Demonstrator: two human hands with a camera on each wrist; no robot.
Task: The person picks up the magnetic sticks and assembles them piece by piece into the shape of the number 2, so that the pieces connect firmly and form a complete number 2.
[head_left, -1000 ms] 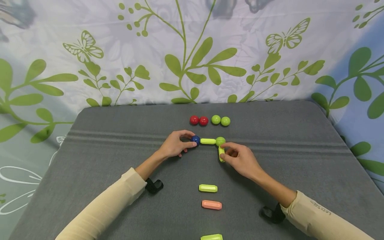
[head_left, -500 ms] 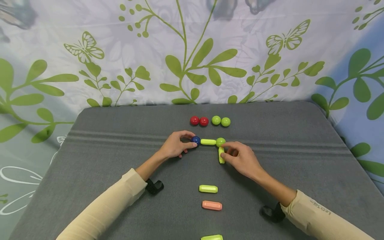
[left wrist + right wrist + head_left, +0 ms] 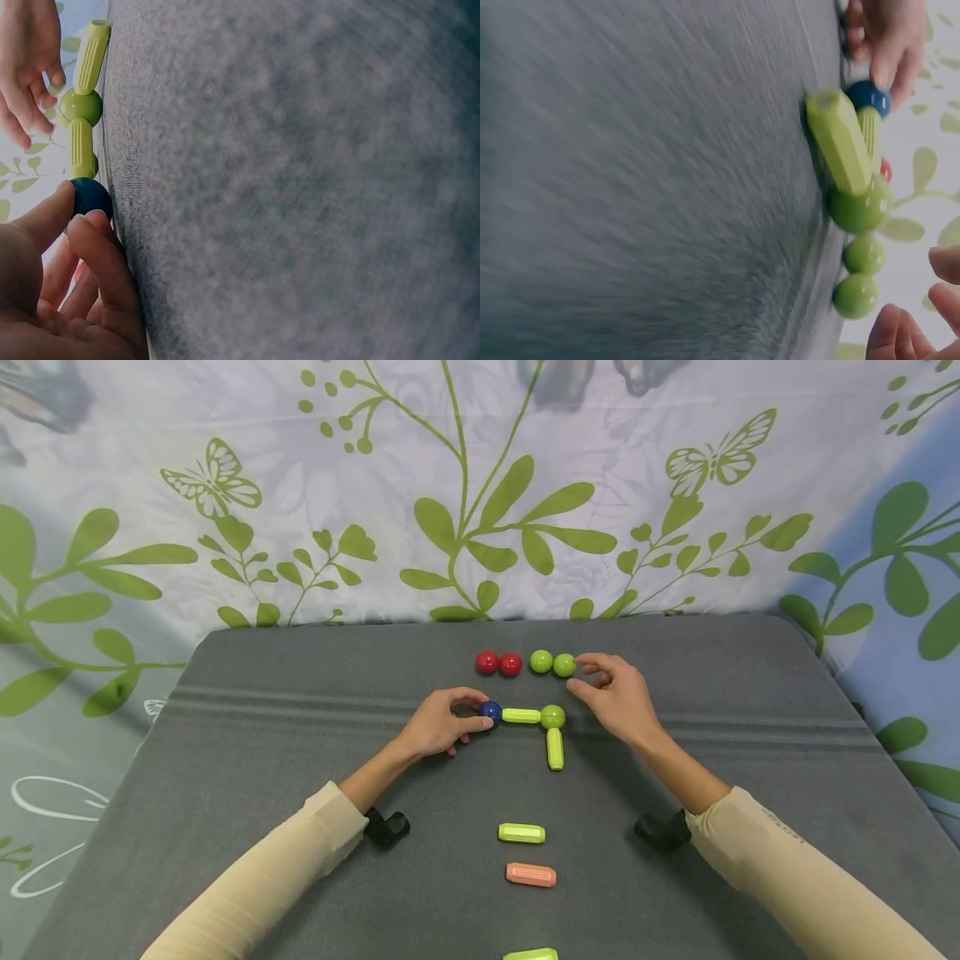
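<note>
- My left grip (image 3: 441, 724) pinches the blue ball (image 3: 491, 713), in from the far edge of the worktop (image 3: 420, 893).
- My right grip (image 3: 621, 696), loosely parted, is just beside a green ball (image 3: 564, 666) nearer that edge.

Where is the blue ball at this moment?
In the head view, the blue ball is near the middle, pinched by the left hand, at the left end of a yellow-green rod leading to a green ball.

Grey cloth-covered table (image 3: 750, 681), far corners rounded, faint bands (image 3: 300, 697) running crosswise. Directly behind hangs a printed fabric backdrop (image 3: 315, 485), whitish-lavender turning blue at right, bearing green leafy sprigs (image 3: 489, 557) and outlined butterflies (image 3: 210, 487). Light is diffuse.
</note>
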